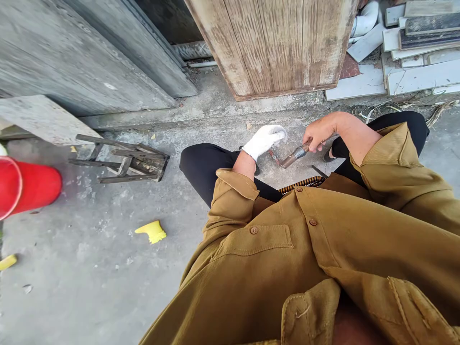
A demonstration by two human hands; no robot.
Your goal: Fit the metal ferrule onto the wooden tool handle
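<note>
In the head view, my left hand [264,141] wears a white glove, and its fingers are closed. A thin wire [293,142] runs from those fingers toward a brown rod-shaped handle [296,155]. My bare right hand [319,132] is wrapped around the upper end of that handle. Grey coils of wire circle its middle. At the lower end, close to the ground, is a narrow reddish piece [274,157] whose kind I cannot make out. Both hands are in front of my knees, above the concrete.
A small wooden stool [132,160] lies on its side at left, near a red bucket [39,187]. A torn yellow piece [153,232] lies on the concrete floor [100,278]. Ahead stands a wooden door panel [276,48]; stacked tiles [424,76] are at right.
</note>
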